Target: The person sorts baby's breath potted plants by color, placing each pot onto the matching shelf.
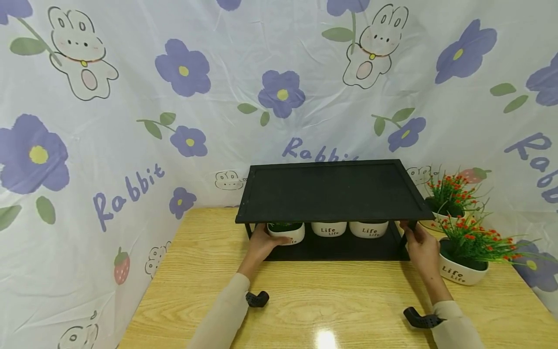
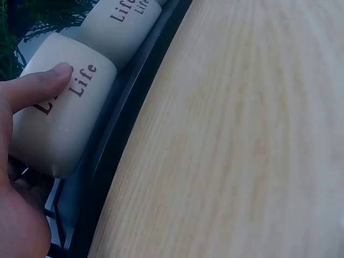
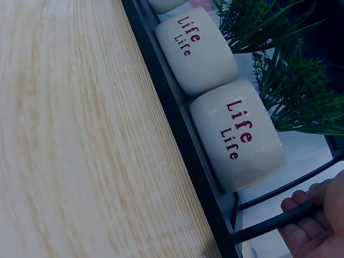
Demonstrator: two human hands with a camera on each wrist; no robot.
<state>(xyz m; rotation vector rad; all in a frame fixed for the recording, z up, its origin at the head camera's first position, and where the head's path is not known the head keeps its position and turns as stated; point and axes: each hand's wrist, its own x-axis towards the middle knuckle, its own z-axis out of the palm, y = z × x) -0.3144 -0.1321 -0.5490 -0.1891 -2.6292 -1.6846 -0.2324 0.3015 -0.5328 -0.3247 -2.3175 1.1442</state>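
A black two-tier shelf [image 1: 335,191] stands against the printed cloth, with three white "Life" pots on its lower tier. At its left end my left hand [image 1: 261,245] holds the left potted plant [image 2: 64,129], the thumb across the lettered front and the fingers round its outer side. The middle pot [image 1: 329,229] and the right pot [image 1: 368,230] stand beside it; the upper board hides most of their greenery from above. On the other end, the fingers of my right hand [image 3: 317,220] curl round the shelf's black post [image 3: 263,227].
Two white pots with red-flowered plants stand right of the shelf, the nearer one [image 1: 464,271] close to my right hand and the farther one [image 1: 451,203] behind it. The light wooden table [image 1: 314,291] reaches back to the printed cloth [image 1: 235,116].
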